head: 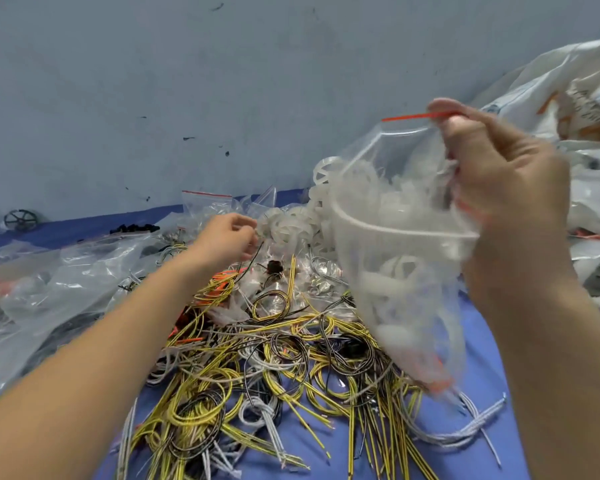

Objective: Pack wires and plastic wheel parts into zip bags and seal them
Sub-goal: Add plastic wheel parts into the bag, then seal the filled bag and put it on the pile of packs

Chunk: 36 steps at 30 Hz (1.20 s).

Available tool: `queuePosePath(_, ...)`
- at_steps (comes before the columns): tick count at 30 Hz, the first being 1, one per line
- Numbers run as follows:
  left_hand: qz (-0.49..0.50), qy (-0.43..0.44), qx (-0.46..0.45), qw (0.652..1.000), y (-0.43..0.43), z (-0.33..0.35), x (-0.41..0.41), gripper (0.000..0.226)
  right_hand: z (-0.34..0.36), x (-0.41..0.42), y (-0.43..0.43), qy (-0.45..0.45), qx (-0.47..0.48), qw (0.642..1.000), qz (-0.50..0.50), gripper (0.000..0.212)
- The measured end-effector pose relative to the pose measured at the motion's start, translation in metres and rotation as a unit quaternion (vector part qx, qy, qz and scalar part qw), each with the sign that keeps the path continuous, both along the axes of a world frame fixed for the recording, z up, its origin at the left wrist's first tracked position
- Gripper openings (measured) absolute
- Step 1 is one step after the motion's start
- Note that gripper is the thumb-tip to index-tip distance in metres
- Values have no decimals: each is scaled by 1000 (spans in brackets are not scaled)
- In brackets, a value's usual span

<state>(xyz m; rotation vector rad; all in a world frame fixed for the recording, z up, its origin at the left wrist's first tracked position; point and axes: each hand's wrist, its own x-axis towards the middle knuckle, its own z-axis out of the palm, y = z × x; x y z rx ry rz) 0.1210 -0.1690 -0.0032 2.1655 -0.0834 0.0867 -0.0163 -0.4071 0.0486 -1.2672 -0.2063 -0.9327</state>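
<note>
Zip bag: held aloft by right hand, pinched at red-striped mouth, wheels inside. Left hand: fingers curled at white wheel pile, far left of bag; grasp indiscernible.

Two bare forearms and hands are all that shows of the person. The left forearm enters from the lower left of the frame, uncovered as far as the edge, with no sleeve over it. The left hand sits near the centre. The right forearm fills the lower right, likewise uncovered. The right hand, at the upper right, is slightly blurred, its nails short and plain.
</note>
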Motion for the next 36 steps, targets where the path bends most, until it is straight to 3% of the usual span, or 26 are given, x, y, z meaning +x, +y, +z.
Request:
queuePosePath(6, 37, -3, 235, 971, 29, -23, 68, 17, -23, 25, 28, 108, -129, 986, 15, 19)
queuePosePath(11, -8, 54, 342, 938, 34, -48, 104, 39, -38, 38, 34, 159, -174, 970, 50, 20)
queuePosePath(16, 10, 55, 310, 949, 35, -53, 120, 25, -43, 44, 33, 150, -201, 967, 48, 19)
queuePosePath(19, 28, 66, 325, 943, 36, -53, 123, 33, -46, 46, 33, 158, -204, 965, 51, 20)
queuePosePath(25, 27, 63, 412, 909, 39, -49, 120, 23, -48, 46, 35, 159, -226, 960, 48, 22)
queuePosePath(29, 23, 41, 463, 885, 34, -30, 112, 30, -48, 43, 35, 159, -238, 957, 44, 22)
queuePosePath(33, 30, -75, 390, 917, 35, 9, 88, 36, -47, 36, 42, 165, -253, 953, 36, 20)
queuePosePath(36, 45, -172, 261, 949, 34, 39, 52, 40, -48, 30, 52, 172, -290, 941, 39, 22)
